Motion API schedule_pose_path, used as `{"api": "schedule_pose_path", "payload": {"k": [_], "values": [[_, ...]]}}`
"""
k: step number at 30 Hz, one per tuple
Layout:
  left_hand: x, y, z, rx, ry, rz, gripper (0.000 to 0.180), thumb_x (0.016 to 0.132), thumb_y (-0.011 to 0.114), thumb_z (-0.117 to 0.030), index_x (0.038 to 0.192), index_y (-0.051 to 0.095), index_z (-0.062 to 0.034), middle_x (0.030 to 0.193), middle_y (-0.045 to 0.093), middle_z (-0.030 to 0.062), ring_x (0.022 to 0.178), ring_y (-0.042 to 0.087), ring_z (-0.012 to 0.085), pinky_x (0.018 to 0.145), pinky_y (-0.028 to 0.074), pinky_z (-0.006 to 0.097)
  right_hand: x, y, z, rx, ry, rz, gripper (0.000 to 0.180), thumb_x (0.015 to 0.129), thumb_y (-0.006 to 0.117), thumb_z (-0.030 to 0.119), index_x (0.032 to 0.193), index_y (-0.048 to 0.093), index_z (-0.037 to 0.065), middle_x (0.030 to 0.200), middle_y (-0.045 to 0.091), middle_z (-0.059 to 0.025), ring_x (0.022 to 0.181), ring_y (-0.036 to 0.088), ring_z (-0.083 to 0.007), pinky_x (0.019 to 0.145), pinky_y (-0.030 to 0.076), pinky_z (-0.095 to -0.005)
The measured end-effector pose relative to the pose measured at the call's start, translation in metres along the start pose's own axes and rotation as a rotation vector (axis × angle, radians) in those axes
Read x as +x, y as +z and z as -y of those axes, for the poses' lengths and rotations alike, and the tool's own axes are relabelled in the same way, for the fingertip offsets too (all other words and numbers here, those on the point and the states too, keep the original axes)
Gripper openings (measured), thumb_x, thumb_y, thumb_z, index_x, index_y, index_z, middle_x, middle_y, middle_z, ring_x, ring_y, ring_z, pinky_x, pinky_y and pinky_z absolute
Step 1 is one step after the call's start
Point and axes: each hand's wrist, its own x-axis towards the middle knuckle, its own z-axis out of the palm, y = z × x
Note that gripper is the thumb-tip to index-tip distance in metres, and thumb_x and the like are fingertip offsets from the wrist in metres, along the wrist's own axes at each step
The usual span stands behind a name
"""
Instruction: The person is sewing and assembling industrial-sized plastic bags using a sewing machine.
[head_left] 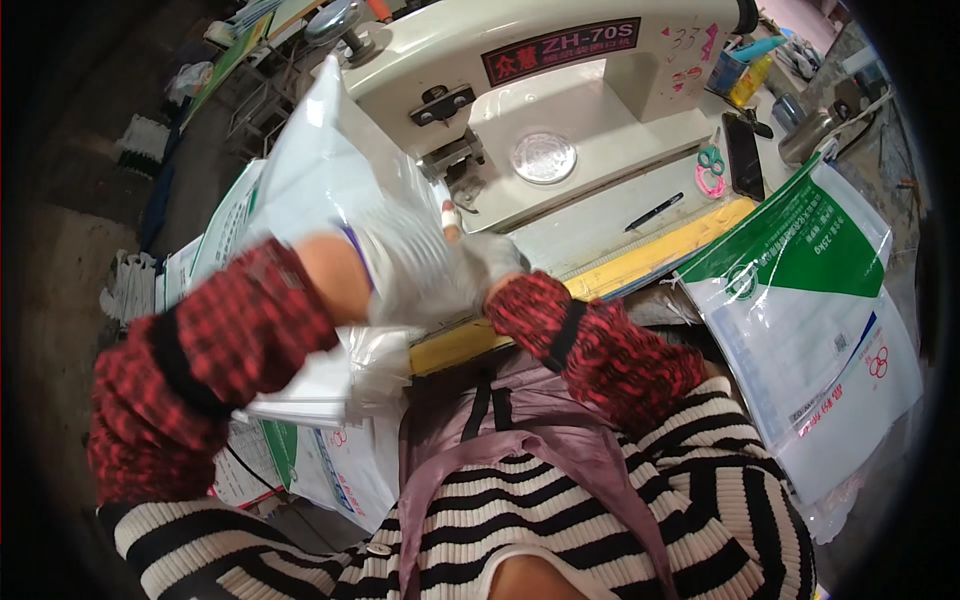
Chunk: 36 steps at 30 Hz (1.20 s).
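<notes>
"Both left hand [410,268] and right hand [492,260] lie close together before the machine [655,95]. What do they hold?"

"The left, blurred, lies against the white bag [315,165]; the right, gloved, is beside it. Whether either is closed on the plastic, I cannot tell. One fingertip [449,210] shows just above them, near the stitching head [455,158]."

"Where is the bag?"

"It rises left of the head, its peak beside the machine's end, its lower part merging with the blur."

"What could go wrong?"

"Two faults seem possible. Uneven tension could crease the slack film and skew it. A fingertip so near the head could be caught, were the machine to run."
</notes>
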Motion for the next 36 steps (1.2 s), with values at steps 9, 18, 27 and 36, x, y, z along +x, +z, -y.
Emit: {"api": "schedule_pose_path", "payload": {"k": [9,18,27,36], "values": [[0.034,0.123,-0.068,-0.167,0.175,-0.062,0.014,0.076,0.057,-0.016,0.076,0.065,-0.0055,0.068,0.063,0.0112,0.059,0.060,0.0275,0.058,0.050,0.035,-0.009,0.008,-0.003,0.425,0.165,0.102,0.063,0.090,0.038,0.012,0.144,0.012,-0.006,0.108,0.062,-0.0252,0.097,0.062,-0.0358,0.081,0.050,-0.0435],[-0.011,0.011,-0.038,0.049,-0.166,0.093,0.023,0.074,0.057,-0.022,0.088,0.065,-0.0052,0.085,0.065,0.0130,0.078,0.063,0.0262,0.068,0.051,0.036,0.000,-0.015,0.012,-0.072,0.031,-0.011,0.072,0.088,0.043,0.027,0.143,0.009,-0.006,0.093,0.066,-0.0217,0.081,0.065,-0.0361,0.072,0.051,-0.0455],[0.018,0.121,-0.086,-0.039,0.054,-0.113,0.024,0.076,0.054,-0.019,0.091,0.063,-0.0016,0.068,0.060,0.0126,0.061,0.061,0.0320,0.052,0.047,0.041,-0.035,0.034,-0.012,0.137,-0.014,-0.008,0.066,0.086,0.044,0.014,0.144,0.015,0.001,0.093,0.064,-0.0243,0.083,0.064,-0.0386,0.070,0.051,-0.0455],[-0.025,-0.008,-0.036,0.398,-0.090,0.383,0.030,0.090,0.045,-0.022,0.102,0.062,-0.0009,0.093,0.064,0.0082,0.089,0.060,0.0261,0.080,0.048,0.033,-0.037,0.014,-0.005,-0.156,-0.069,0.017,0.067,0.086,0.044,0.018,0.142,0.017,-0.006,0.088,0.067,-0.0208,0.081,0.067,-0.0328,0.070,0.052,-0.0444]]}}
